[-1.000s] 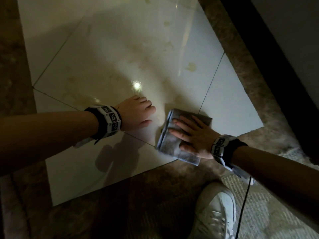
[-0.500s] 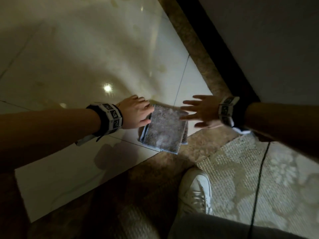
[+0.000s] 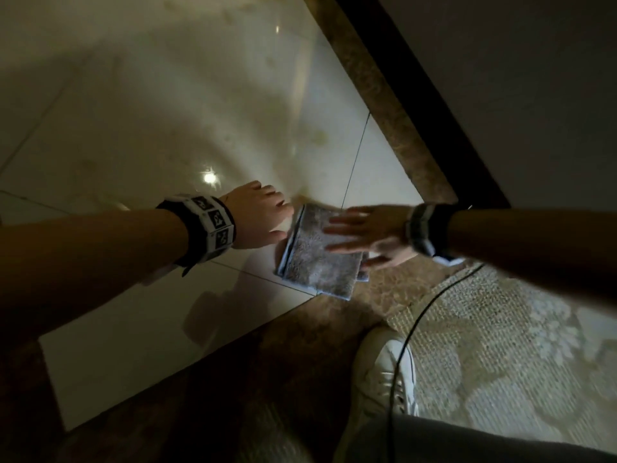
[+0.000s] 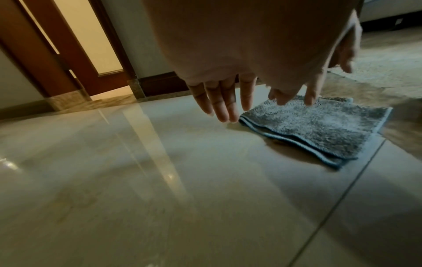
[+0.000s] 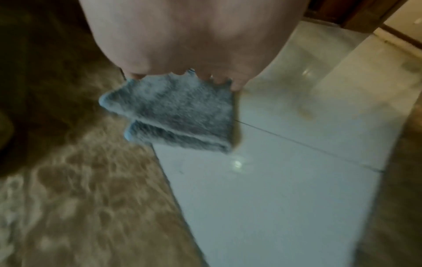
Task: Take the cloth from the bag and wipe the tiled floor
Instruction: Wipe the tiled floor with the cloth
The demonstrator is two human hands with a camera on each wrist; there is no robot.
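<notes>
Folded cloth (image 3: 319, 253) flat on tiled floor (image 3: 167, 128); right hand (image 3: 367, 233) outstretched over it, left hand (image 3: 258, 215) straight-fingered just left, neither gripping.

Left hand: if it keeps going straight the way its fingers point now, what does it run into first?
Most likely the folded grey cloth. The left hand points its straight fingers at the cloth's near edge, tips just short of it. The right hand lies flat over the cloth beyond. Depth is uncertain.
</notes>
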